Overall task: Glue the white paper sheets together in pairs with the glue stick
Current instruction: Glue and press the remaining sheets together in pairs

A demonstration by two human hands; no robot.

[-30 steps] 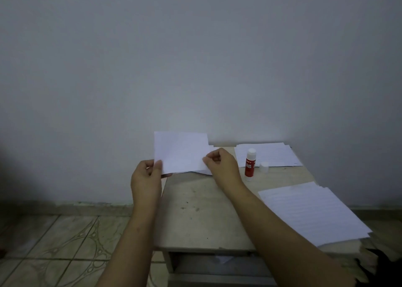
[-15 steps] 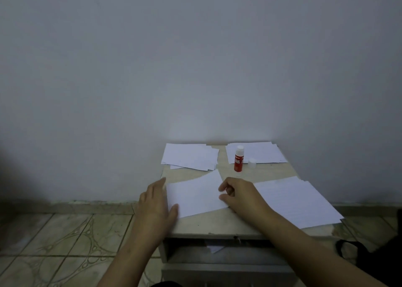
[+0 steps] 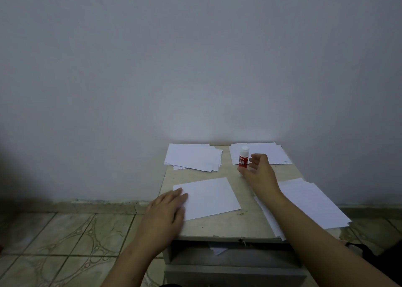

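Note:
A single white sheet (image 3: 210, 197) lies flat on the small beige table (image 3: 230, 226). My left hand (image 3: 166, 212) rests flat on its left edge, fingers straight. The red glue stick (image 3: 243, 157) stands upright and uncapped at the back of the table. My right hand (image 3: 258, 172) reaches up beside it with fingers spread and loosely curved, just short of gripping it. A fanned pile of small sheets (image 3: 193, 157) lies at the back left, another pile (image 3: 272, 154) at the back right behind the glue stick, and a larger stack (image 3: 311, 202) on the right under my forearm.
The table stands against a plain grey wall (image 3: 195, 58), with an open shelf (image 3: 230, 254) below its top holding a scrap of paper. Patterned floor tiles (image 3: 65, 243) lie to the left. A dark object (image 3: 369, 252) sits at the lower right.
The sheet held up in both hands was laid down on the table. My left hand now lies flat on it, and my right hand has let go and moved back to the glue stick.

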